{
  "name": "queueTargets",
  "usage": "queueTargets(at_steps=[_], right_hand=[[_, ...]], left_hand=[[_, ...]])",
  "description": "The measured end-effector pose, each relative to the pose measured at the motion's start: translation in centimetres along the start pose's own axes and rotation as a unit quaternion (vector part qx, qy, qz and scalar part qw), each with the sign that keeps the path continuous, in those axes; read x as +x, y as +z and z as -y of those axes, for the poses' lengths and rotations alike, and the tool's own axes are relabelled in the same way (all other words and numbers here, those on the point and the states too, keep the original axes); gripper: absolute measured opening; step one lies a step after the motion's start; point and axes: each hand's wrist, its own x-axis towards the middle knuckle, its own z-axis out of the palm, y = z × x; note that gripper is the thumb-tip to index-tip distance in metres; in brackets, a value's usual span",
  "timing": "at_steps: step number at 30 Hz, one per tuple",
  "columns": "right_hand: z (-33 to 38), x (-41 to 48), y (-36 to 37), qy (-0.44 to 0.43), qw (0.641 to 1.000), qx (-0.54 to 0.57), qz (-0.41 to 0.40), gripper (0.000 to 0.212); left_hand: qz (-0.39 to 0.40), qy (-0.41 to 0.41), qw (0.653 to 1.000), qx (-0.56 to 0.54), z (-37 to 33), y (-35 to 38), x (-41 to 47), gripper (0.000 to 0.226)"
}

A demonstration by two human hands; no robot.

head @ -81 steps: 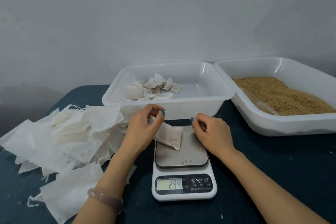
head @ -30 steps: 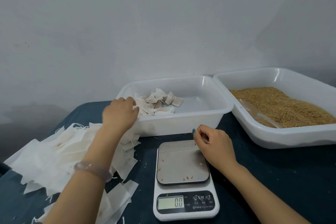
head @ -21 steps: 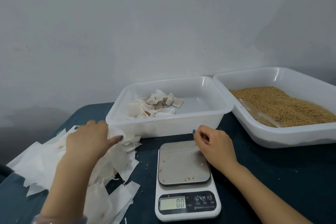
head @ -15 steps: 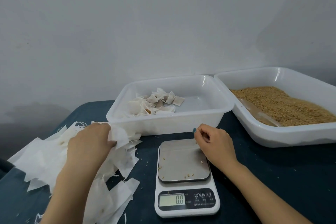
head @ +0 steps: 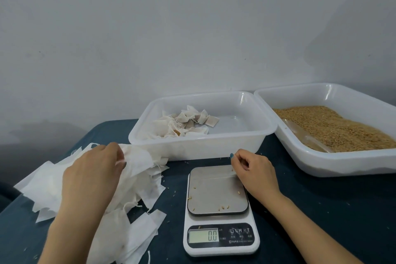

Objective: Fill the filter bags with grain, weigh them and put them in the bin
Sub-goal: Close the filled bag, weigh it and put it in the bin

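bins number two, both white plastic. the left bin [head: 192, 142] holds a heap of filled bags [head: 184, 122], too bunched to count, and the right bin [head: 342, 164] holds loose grain [head: 334, 126]. one scale [head: 220, 246] stands on the dark table [head: 321, 210] just in front of the left bin. its display reads 0.0 and a few stray kernels lie on its steel platform [head: 214, 191]. one pile of empty bags [head: 141, 186] sprawls to the left of the scale.

a few seconds back a filled bag lay on the platform under the left hand and the display read 29.4. that bag is off the scale now and the readout is zero. the left hand [head: 92, 176] has crossed from the bin to the pile, while the right hand [head: 255, 171] has kept to the same far corner of the platform.

the left hand lies palm down over the pile, thumb and fingers pinching a top bag [head: 139, 159] by its edge. the right hand rests its heel at the platform's right edge, fingers loosely curled, with nothing visible in them.
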Motion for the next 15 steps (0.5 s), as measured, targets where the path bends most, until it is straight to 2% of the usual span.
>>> queueTargets(at_steps=[5, 10, 15], right_hand=[[0.1, 0.0, 0.0, -0.001, 1.000, -0.001, 0.001, 0.039], [0.1, 0.0, 0.0, 0.001, 1.000, -0.002, 0.009, 0.036], [0.1, 0.0, -0.1, 0.001, 1.000, -0.007, 0.006, 0.035]], left_hand=[[0.013, -0.007, 1.000, -0.019, -0.8, 0.7, 0.1, 0.012], [-0.074, 0.042, 0.994, -0.068, -2.3, 0.7, -0.2, 0.013], [-0.109, 0.057, 0.990, -0.073, -2.9, 0.4, 0.2, 0.016]])
